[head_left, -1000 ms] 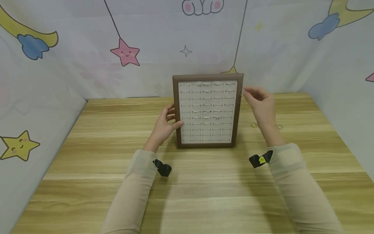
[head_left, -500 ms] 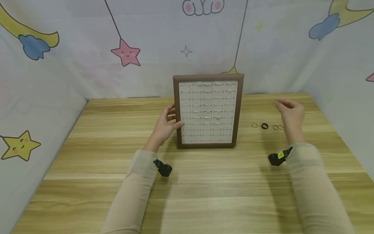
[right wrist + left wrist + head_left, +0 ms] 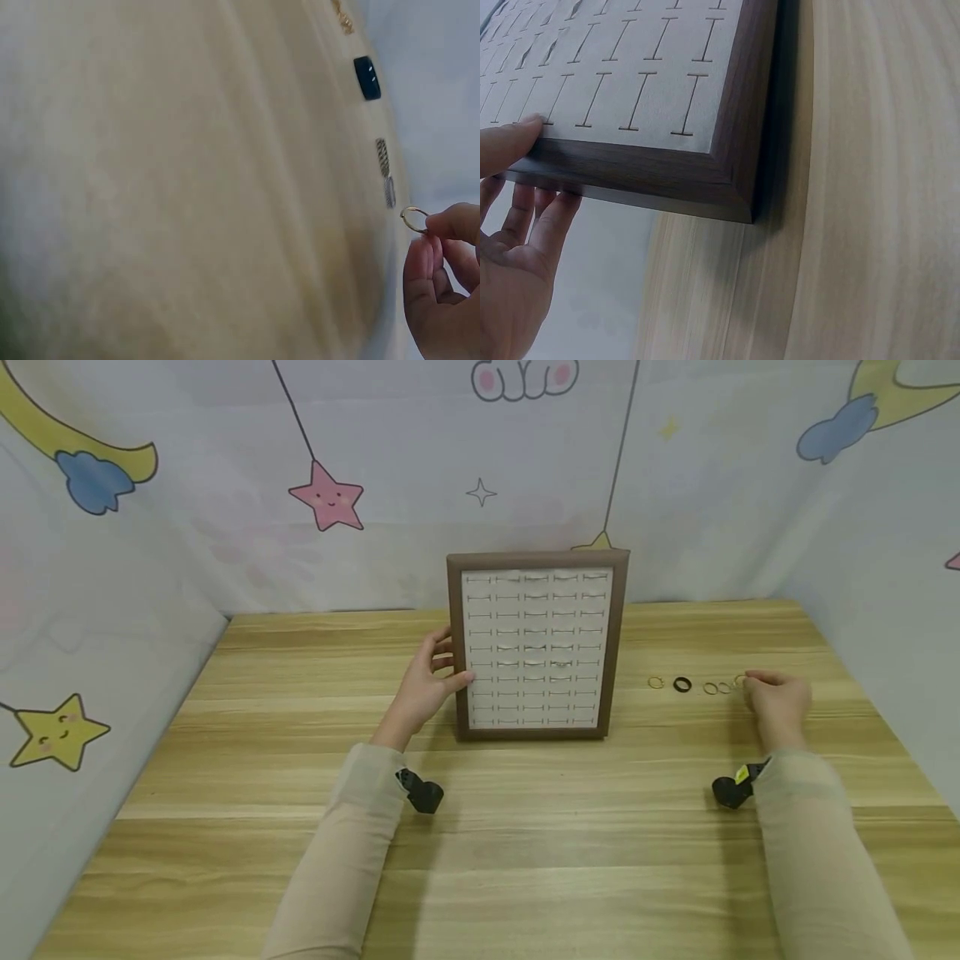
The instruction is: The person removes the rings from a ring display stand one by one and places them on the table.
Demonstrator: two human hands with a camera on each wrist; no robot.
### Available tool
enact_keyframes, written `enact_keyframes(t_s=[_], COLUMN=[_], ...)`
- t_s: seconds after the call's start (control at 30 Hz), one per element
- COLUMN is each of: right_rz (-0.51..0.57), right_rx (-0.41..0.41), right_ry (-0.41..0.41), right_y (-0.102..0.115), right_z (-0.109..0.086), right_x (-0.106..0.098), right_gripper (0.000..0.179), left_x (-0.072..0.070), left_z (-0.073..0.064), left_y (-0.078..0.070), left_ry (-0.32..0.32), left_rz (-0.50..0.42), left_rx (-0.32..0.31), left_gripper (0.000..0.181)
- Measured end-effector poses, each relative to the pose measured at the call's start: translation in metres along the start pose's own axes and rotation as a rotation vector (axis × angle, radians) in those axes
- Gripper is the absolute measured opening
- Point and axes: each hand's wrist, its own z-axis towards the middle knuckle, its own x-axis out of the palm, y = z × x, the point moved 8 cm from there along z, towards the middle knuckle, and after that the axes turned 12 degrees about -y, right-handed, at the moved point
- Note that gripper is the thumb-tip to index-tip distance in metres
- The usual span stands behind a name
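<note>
A ring display board (image 3: 534, 693) with a brown frame and a white slotted face stands upright on the table. My left hand (image 3: 423, 689) grips its left edge, thumb on the front and fingers behind, as the left wrist view (image 3: 517, 262) also shows. Some slots in the middle and upper rows look filled. My right hand (image 3: 780, 703) pinches a thin gold ring (image 3: 414, 219) between thumb and fingertips, low over the table at the right end of a row of rings. In that row lie a gold ring (image 3: 656, 682), a wide black ring (image 3: 682, 684) and two thin rings (image 3: 710, 688).
The wood-grain table (image 3: 525, 852) reaches back to a white cloth backdrop (image 3: 405, 543) printed with stars and moons. Similar cloth walls close in the left and right sides. A small black camera sits on each wrist.
My right hand has moved from beside the board's upper right edge, rightward and then down to the row of rings, pinching the ring throughout. The left hand and the board stay put.
</note>
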Motion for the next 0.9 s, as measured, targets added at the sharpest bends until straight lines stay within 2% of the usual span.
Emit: enact_keyframes(t_s=[0.17,0.9], right_rz=[0.083,0.120], right_rx=[0.048,0.080], right_ry=[0.027,0.032], right_y=[-0.009,-0.014], right_z=[0.001,0.004], right_x=[-0.002,-0.004], right_gripper=[0.040,0.044], left_x=[0.000,0.000], left_z=[0.000,0.001], left_y=[0.000,0.001], left_ry=[-0.003,-0.001], left_rz=[0.001,0.009], left_rx=[-0.003,0.013], left_gripper=[0.075,0.075])
